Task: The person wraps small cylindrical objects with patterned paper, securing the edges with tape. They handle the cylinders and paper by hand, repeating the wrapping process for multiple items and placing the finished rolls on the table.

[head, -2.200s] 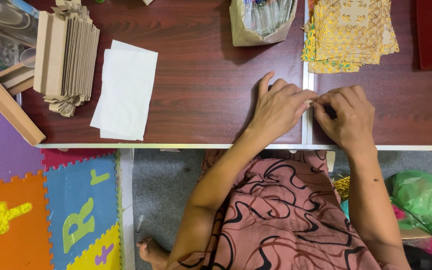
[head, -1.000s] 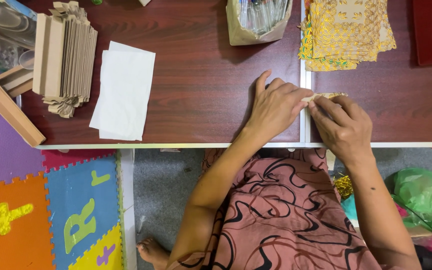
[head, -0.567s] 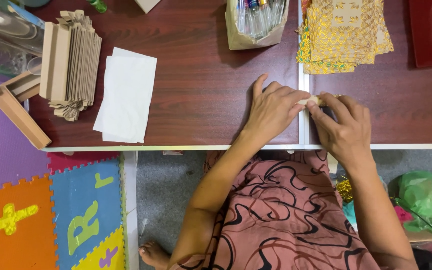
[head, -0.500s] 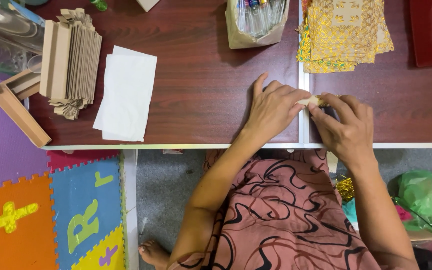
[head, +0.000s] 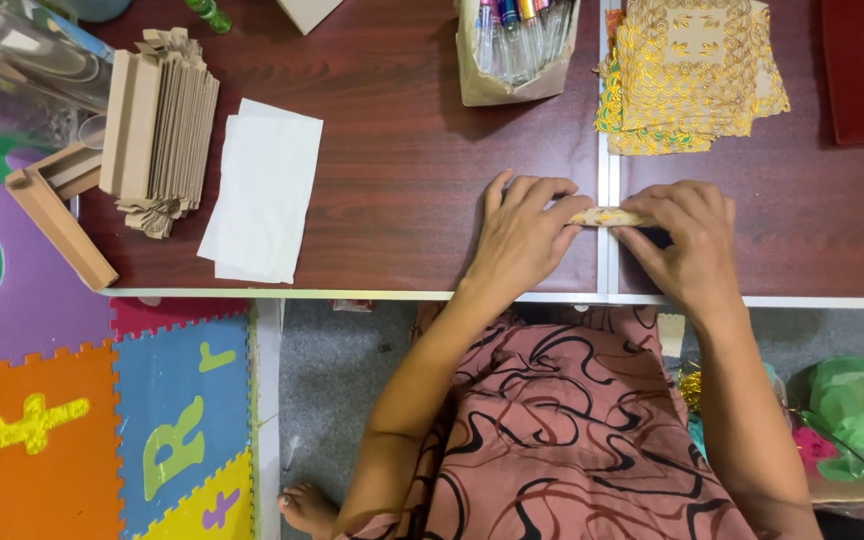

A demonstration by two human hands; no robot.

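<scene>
Folded strip of gold-patterned paper (head: 607,216), narrow and flat, lies across the pale seam between two dark wooden tabletops (head: 402,190), near the front edge. Left hand (head: 522,240) pinches its left end, fingers curled over it; right hand (head: 687,240) pinches the right end, thumb below, fingertips on top. Both hands closed on the strip, not spread.

Change over the last two seconds: earlier the hands lay nearly touching, covering the piece; now they have drawn slightly apart, and the strip shows between them as a thin, tight fold. Judged: a crease has been pressed in and the piece has become narrower.

Beyond: stack of yellow-gold patterned paper squares (head: 692,75) at the far edge, right of the seam. Paper bag of pens (head: 512,50) left of that. White sheets (head: 262,190) well to the left, beside a row of brown cardboard pieces (head: 157,125) and a cardboard tray (head: 57,215). Floor: coloured foam letter mats (head: 102,430), grey carpet, green plastic bag (head: 862,420) at right.
</scene>
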